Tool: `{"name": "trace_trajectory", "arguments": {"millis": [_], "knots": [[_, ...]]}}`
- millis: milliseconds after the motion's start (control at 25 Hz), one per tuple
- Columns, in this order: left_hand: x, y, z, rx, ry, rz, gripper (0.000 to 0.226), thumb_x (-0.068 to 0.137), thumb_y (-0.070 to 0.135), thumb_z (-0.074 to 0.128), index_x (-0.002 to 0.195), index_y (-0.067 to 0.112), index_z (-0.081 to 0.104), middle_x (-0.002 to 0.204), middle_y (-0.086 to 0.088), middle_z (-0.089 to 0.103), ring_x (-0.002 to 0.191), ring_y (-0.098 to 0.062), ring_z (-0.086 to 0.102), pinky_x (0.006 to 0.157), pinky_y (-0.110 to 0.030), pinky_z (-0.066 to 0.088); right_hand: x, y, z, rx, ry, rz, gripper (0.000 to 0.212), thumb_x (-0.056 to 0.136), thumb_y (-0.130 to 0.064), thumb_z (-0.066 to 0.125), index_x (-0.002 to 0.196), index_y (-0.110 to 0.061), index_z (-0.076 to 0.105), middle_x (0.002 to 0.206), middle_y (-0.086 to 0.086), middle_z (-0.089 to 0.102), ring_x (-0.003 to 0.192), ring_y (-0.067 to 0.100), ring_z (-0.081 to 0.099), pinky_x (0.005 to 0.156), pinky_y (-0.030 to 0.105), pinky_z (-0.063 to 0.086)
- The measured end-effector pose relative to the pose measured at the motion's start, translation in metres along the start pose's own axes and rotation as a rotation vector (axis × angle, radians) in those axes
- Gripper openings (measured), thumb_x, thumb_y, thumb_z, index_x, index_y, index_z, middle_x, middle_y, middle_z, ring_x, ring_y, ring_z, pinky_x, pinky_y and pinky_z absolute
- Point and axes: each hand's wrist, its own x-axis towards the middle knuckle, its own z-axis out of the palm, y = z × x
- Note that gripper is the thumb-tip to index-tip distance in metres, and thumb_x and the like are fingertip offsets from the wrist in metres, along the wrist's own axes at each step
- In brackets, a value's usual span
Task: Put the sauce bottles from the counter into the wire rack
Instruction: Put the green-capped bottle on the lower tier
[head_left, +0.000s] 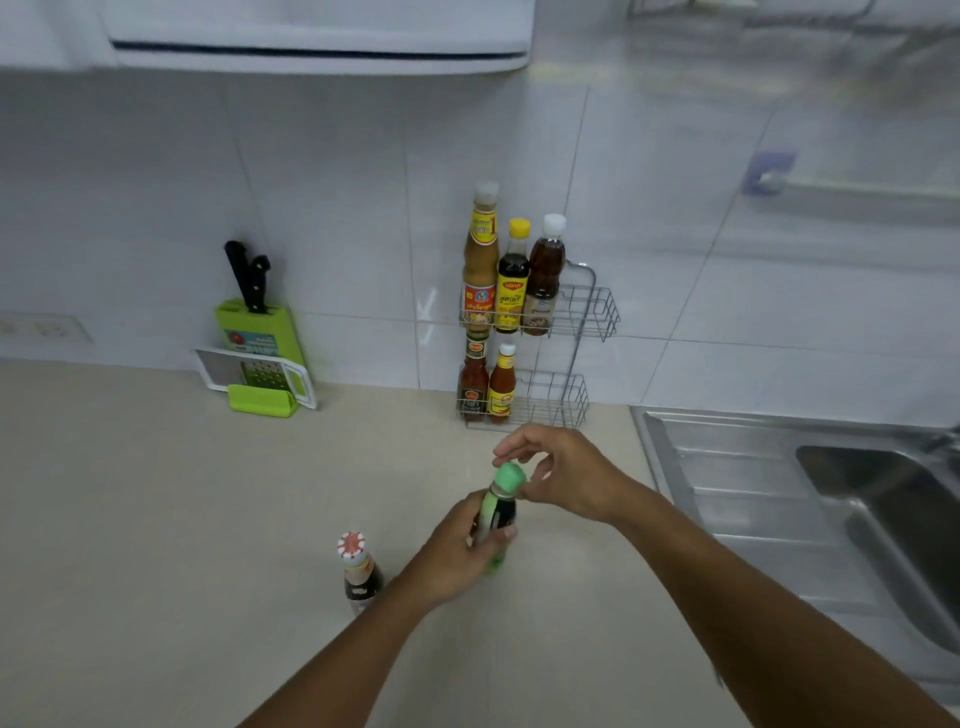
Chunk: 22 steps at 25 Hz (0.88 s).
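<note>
My left hand (457, 556) grips the body of a dark sauce bottle with a green cap (506, 486), held a little tilted over the counter. My right hand (561, 475) hovers at the cap with curled fingers, touching or nearly touching it. A second dark bottle with a red-and-white cap (358, 569) stands on the counter just left of my left forearm. The two-tier wire rack (582, 317) stands against the wall beyond my hands. Its upper tier holds three bottles (511, 280) on the left; the lower tier holds two red sauce bottles (488, 384).
A green knife block with black-handled knives (257, 322) and a grater (260, 371) lean on the wall at the left. A steel sink with drainboard (810, 493) lies to the right. The beige counter (156, 519) spreads to the left.
</note>
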Motion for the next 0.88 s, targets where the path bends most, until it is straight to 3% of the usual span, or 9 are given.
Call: {"name": "trace_trajectory", "arguments": {"millis": [200, 280, 360, 440, 640, 720, 880], "knots": [[0.015, 0.054, -0.025, -0.147, -0.194, -0.055, 0.046, 0.089, 0.053, 0.063, 0.132, 0.042, 0.051, 0.123, 0.008, 0.064, 0.115, -0.011, 0.061, 0.095, -0.034, 0.054, 0.016, -0.040, -0.065, -0.069, -0.161, 0.001, 0.036, 0.078, 0.008, 0.081, 0.104, -0.015, 0.077, 0.107, -0.003, 0.077, 0.101, 0.015, 0.073, 0.087, 0.032, 0.063], [0.020, 0.063, -0.030, -0.380, -0.339, -0.097, 0.054, 0.087, 0.049, 0.067, 0.136, 0.033, 0.052, 0.114, 0.001, 0.067, 0.105, -0.019, 0.065, 0.083, -0.040, 0.056, 0.019, -0.050, -0.081, -0.023, -0.203, -0.010, 0.036, 0.078, 0.012, 0.079, 0.107, -0.009, 0.078, 0.109, 0.005, 0.078, 0.104, 0.020, 0.074, 0.091, 0.034, 0.062], [0.021, 0.069, -0.034, -0.621, -0.480, -0.111, 0.060, 0.086, 0.047, 0.069, 0.140, 0.027, 0.051, 0.101, -0.005, 0.062, 0.090, -0.022, 0.060, 0.070, -0.037, 0.044, 0.021, -0.058, -0.094, 0.032, -0.235, -0.032, 0.036, 0.078, 0.015, 0.077, 0.110, -0.003, 0.076, 0.113, 0.014, 0.077, 0.107, 0.030, 0.073, 0.094, 0.036, 0.061], [0.021, 0.077, -0.036, -0.773, -0.568, -0.115, 0.058, 0.091, 0.046, 0.063, 0.144, 0.026, 0.048, 0.101, -0.009, 0.061, 0.086, -0.022, 0.056, 0.066, -0.033, 0.037, 0.022, -0.066, -0.106, 0.072, -0.254, -0.049, 0.037, 0.078, 0.018, 0.076, 0.111, 0.001, 0.076, 0.116, 0.018, 0.076, 0.109, 0.033, 0.073, 0.092, 0.033, 0.061], [0.026, 0.092, -0.039, -1.137, -0.667, -0.114, 0.057, 0.097, 0.045, 0.049, 0.135, 0.004, 0.051, 0.070, -0.017, 0.059, 0.053, -0.025, 0.053, 0.055, -0.033, 0.033, 0.024, -0.083, -0.117, 0.154, -0.257, -0.073, 0.038, 0.078, 0.017, 0.077, 0.112, 0.001, 0.075, 0.113, 0.017, 0.078, 0.100, 0.024, 0.077, 0.083, 0.028, 0.062], [0.026, 0.096, -0.039, -1.104, -0.645, -0.090, 0.058, 0.092, 0.049, 0.057, 0.126, 0.002, 0.057, 0.063, -0.014, 0.058, 0.046, -0.023, 0.051, 0.052, -0.031, 0.034, 0.027, -0.087, -0.115, 0.116, -0.233, -0.049, 0.038, 0.080, 0.011, 0.079, 0.114, -0.004, 0.076, 0.105, 0.012, 0.081, 0.088, 0.018, 0.079, 0.079, 0.027, 0.062], [0.025, 0.100, -0.043, -0.716, -0.493, -0.014, 0.056, 0.080, 0.042, 0.077, 0.117, 0.004, 0.059, 0.064, -0.012, 0.055, 0.048, -0.022, 0.051, 0.055, -0.031, 0.041, 0.029, -0.090, -0.112, -0.005, -0.260, -0.007, 0.032, 0.083, 0.004, 0.080, 0.113, -0.006, 0.076, 0.090, 0.000, 0.082, 0.075, 0.021, 0.078, 0.074, 0.032, 0.065]]}}
